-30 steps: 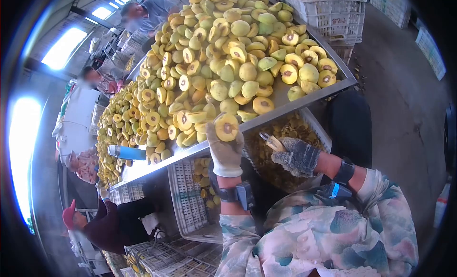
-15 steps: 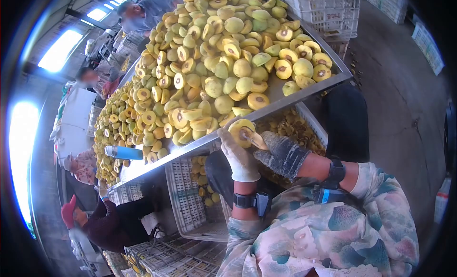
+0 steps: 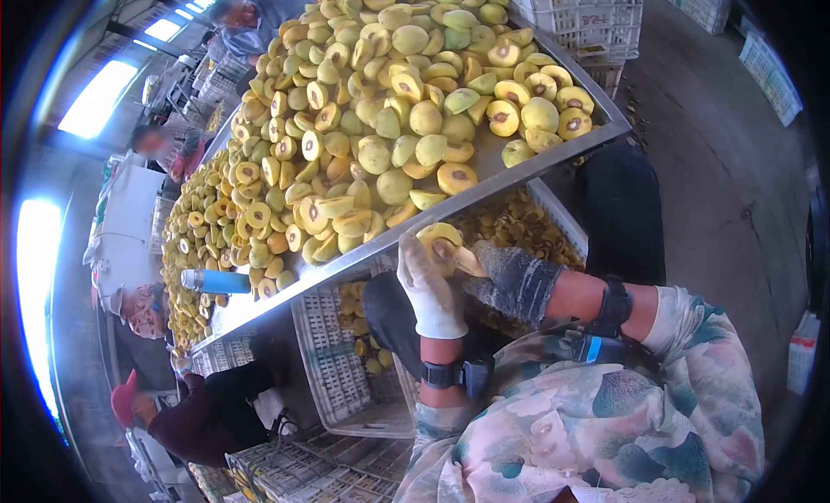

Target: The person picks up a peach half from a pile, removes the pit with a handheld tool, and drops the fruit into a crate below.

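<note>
A halved yellow fruit [image 3: 438, 242] is in my left hand [image 3: 427, 283], which wears a white glove, just off the metal table's front edge [image 3: 519, 170]. My right hand [image 3: 512, 281], in a dark grey knitted glove, is closed round a tool with a light wooden-looking handle [image 3: 469, 261]. The tool's working end meets the cut face of the fruit; its tip is hidden. Behind both hands, a large heap of halved fruits [image 3: 363, 114] covers much of the table.
Below the table are a crate of fruit scraps [image 3: 562, 219] and a white crate [image 3: 333, 365] beside several fruits. A blue bottle [image 3: 216, 282] lies on the table. Stacked crates [image 3: 596, 19] stand behind. Several people are along the far and left sides, one in a red cap [image 3: 125, 399].
The view has shifted slightly, so the table and heap appear a little further left. The fruit has tilted in my left hand, with the tool still against it.
</note>
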The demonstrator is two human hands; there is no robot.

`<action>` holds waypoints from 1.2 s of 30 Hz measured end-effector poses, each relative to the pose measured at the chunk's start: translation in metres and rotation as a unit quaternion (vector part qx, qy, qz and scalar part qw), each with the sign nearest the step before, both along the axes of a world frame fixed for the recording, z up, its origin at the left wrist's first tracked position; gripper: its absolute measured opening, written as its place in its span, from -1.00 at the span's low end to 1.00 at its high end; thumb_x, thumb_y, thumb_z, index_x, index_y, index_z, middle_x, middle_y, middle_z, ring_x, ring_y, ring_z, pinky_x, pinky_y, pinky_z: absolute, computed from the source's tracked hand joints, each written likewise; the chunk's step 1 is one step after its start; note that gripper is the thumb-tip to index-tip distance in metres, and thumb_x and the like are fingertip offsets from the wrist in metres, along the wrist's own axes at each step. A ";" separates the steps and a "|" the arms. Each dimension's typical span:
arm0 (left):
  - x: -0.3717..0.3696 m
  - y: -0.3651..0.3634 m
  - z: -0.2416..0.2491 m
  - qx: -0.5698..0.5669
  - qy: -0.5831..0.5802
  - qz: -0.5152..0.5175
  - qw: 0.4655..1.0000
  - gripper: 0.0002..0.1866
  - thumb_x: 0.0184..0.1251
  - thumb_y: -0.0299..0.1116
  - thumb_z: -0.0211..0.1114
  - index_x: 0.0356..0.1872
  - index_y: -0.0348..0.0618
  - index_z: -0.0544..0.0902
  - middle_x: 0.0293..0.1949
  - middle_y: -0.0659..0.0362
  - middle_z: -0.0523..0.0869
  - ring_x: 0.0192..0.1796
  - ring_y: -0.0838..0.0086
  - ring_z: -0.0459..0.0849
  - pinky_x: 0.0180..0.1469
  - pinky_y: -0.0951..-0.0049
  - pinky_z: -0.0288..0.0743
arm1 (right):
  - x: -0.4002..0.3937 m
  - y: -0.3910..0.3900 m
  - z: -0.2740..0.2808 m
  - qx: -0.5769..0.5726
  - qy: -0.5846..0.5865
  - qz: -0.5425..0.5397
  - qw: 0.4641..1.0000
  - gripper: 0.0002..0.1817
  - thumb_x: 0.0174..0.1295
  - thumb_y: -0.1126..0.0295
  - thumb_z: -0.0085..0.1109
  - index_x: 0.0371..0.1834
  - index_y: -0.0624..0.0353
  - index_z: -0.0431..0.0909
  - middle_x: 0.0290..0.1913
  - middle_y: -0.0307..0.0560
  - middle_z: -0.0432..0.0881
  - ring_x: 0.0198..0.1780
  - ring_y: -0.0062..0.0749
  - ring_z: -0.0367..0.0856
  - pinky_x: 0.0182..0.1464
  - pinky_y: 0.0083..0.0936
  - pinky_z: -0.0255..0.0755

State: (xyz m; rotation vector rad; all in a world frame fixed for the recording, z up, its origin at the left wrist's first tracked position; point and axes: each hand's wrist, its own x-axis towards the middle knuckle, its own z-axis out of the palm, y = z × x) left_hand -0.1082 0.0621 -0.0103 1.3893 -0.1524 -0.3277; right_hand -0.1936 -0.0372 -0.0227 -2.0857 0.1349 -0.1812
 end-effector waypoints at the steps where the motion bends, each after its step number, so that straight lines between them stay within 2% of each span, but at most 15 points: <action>1: -0.002 -0.002 0.002 -0.065 0.025 -0.011 0.998 -0.39 0.35 0.16 0.01 0.11 -0.23 0.41 -0.11 0.05 0.58 -0.13 0.32 0.61 -0.03 0.30 0.52 | 0.000 -0.005 0.007 0.038 0.023 -0.001 0.999 -0.63 0.19 0.26 0.18 -0.02 0.24 0.46 -0.16 0.21 0.58 -0.12 0.14 0.55 -0.12 -0.19 0.44; 2: -0.001 -0.003 0.004 -0.130 0.048 -0.024 0.990 -0.41 0.36 0.10 0.04 0.14 -0.23 0.39 -0.08 0.03 0.58 -0.09 0.29 0.60 0.01 0.24 0.51 | 0.000 -0.008 0.010 0.076 0.044 -0.002 0.996 -0.63 0.18 0.26 0.19 -0.02 0.25 0.46 -0.17 0.21 0.58 -0.11 0.15 0.55 -0.11 -0.20 0.43; 3: 0.002 -0.002 0.003 -0.130 0.045 -0.025 0.990 -0.41 0.36 0.10 0.04 0.14 -0.23 0.39 -0.08 0.03 0.58 -0.09 0.29 0.60 0.01 0.24 0.51 | -0.001 -0.007 0.009 0.076 0.042 -0.003 0.996 -0.63 0.18 0.26 0.19 -0.02 0.25 0.46 -0.17 0.21 0.58 -0.11 0.15 0.55 -0.11 -0.20 0.43; 5: 0.007 0.001 -0.002 -0.266 0.050 -0.070 0.960 -0.43 0.33 -0.03 0.07 0.22 -0.24 0.33 0.00 -0.01 0.54 0.00 0.18 0.57 0.08 0.10 0.48 | -0.006 -0.005 0.005 0.106 0.003 -0.064 0.992 -0.63 0.18 0.27 0.20 -0.04 0.26 0.46 -0.19 0.23 0.58 -0.13 0.16 0.54 -0.11 -0.18 0.43; 9: -0.002 0.000 0.009 -0.269 0.030 -0.094 0.958 -0.43 0.30 -0.11 0.08 0.24 -0.25 0.30 0.06 -0.03 0.49 0.04 0.08 0.55 0.07 0.02 0.48 | -0.014 -0.003 0.009 0.086 0.056 -0.057 0.993 -0.63 0.17 0.28 0.20 -0.02 0.25 0.46 -0.19 0.23 0.58 -0.12 0.15 0.55 -0.10 -0.19 0.43; 11: -0.006 -0.003 0.011 -0.191 -0.055 -0.119 0.973 -0.41 0.33 -0.03 0.06 0.22 -0.25 0.31 0.10 -0.04 0.46 0.06 0.05 0.55 0.05 -0.03 0.49 | -0.014 -0.002 0.011 0.101 -0.002 -0.049 0.994 -0.63 0.17 0.28 0.20 -0.01 0.24 0.47 -0.19 0.21 0.60 -0.12 0.12 0.56 -0.08 -0.21 0.44; 15: -0.008 -0.003 0.008 -0.232 0.034 -0.106 0.966 -0.41 0.35 0.04 0.03 0.17 -0.26 0.33 0.09 -0.05 0.49 0.01 0.08 0.58 0.03 0.00 0.51 | -0.013 0.005 -0.001 0.109 0.000 -0.055 0.993 -0.62 0.17 0.29 0.21 0.01 0.23 0.46 -0.16 0.18 0.60 -0.10 0.09 0.57 -0.08 -0.22 0.45; 17: -0.009 -0.004 0.011 -0.192 0.013 -0.092 0.977 -0.42 0.38 0.07 0.00 0.13 -0.26 0.36 0.00 -0.09 0.55 -0.05 0.12 0.61 -0.02 0.07 0.55 | -0.012 0.008 -0.004 0.116 -0.035 -0.058 0.991 -0.65 0.16 0.27 0.17 -0.03 0.20 0.46 -0.16 0.20 0.60 -0.11 0.16 0.57 -0.12 -0.17 0.47; 24: -0.015 -0.011 0.008 -0.168 -0.024 -0.055 0.984 -0.51 0.38 0.00 0.03 0.06 -0.26 0.38 -0.21 -0.15 0.63 -0.20 0.15 0.67 -0.15 0.19 0.61 | -0.018 0.012 0.008 0.159 -0.055 -0.060 0.984 -0.64 0.20 0.29 0.15 0.01 0.21 0.44 -0.11 0.20 0.59 -0.05 0.13 0.55 -0.05 -0.19 0.44; 27: -0.019 -0.015 0.007 -0.171 -0.075 -0.038 0.982 -0.54 0.38 -0.03 0.04 0.04 -0.24 0.38 -0.22 -0.16 0.64 -0.24 0.15 0.67 -0.18 0.22 0.62 | -0.017 0.012 0.003 0.182 -0.031 -0.027 0.982 -0.64 0.22 0.29 0.15 0.01 0.24 0.43 -0.12 0.20 0.58 -0.04 0.08 0.55 -0.02 -0.23 0.42; 30: -0.018 -0.013 0.003 -0.178 -0.084 -0.038 0.980 -0.55 0.37 -0.04 0.07 0.03 -0.21 0.38 -0.17 -0.12 0.61 -0.21 0.14 0.67 -0.18 0.22 0.63 | -0.018 0.011 0.006 0.256 -0.080 -0.007 0.963 -0.65 0.23 0.28 0.15 -0.02 0.26 0.43 -0.14 0.19 0.58 -0.08 0.02 0.56 -0.04 -0.25 0.41; 32: -0.016 -0.009 0.001 -0.221 -0.073 -0.083 0.969 -0.54 0.35 -0.02 0.11 0.03 -0.20 0.38 -0.11 -0.06 0.56 -0.17 0.11 0.65 -0.19 0.22 0.63 | -0.022 0.006 0.020 0.253 0.062 0.019 0.965 -0.66 0.24 0.28 0.15 -0.03 0.27 0.43 -0.15 0.17 0.58 -0.11 -0.02 0.57 -0.05 -0.26 0.41; 33: -0.015 -0.009 0.000 -0.221 -0.071 -0.084 0.969 -0.54 0.35 -0.02 0.11 0.03 -0.20 0.38 -0.11 -0.06 0.56 -0.17 0.11 0.65 -0.19 0.22 0.63 | -0.022 0.008 0.014 0.254 0.064 0.017 0.965 -0.66 0.24 0.28 0.15 -0.03 0.27 0.43 -0.15 0.17 0.58 -0.11 -0.02 0.57 -0.05 -0.26 0.41; 35: -0.014 -0.008 -0.003 -0.236 -0.050 -0.084 0.967 -0.53 0.33 -0.01 0.14 0.02 -0.19 0.38 -0.08 -0.02 0.53 -0.14 0.09 0.63 -0.19 0.21 0.63 | -0.019 0.015 -0.002 0.172 -0.072 -0.015 0.982 -0.67 0.24 0.34 0.17 0.02 0.24 0.45 -0.29 0.01 0.61 -0.27 -0.28 0.59 -0.20 -0.38 0.46; 36: -0.014 -0.006 -0.006 -0.238 -0.049 -0.083 0.967 -0.53 0.33 -0.01 0.14 0.02 -0.19 0.38 -0.08 -0.02 0.53 -0.14 0.09 0.63 -0.19 0.21 0.63 | -0.019 0.016 -0.004 0.171 -0.070 -0.014 0.983 -0.67 0.24 0.34 0.17 0.02 0.24 0.45 -0.29 0.01 0.61 -0.27 -0.28 0.59 -0.20 -0.38 0.46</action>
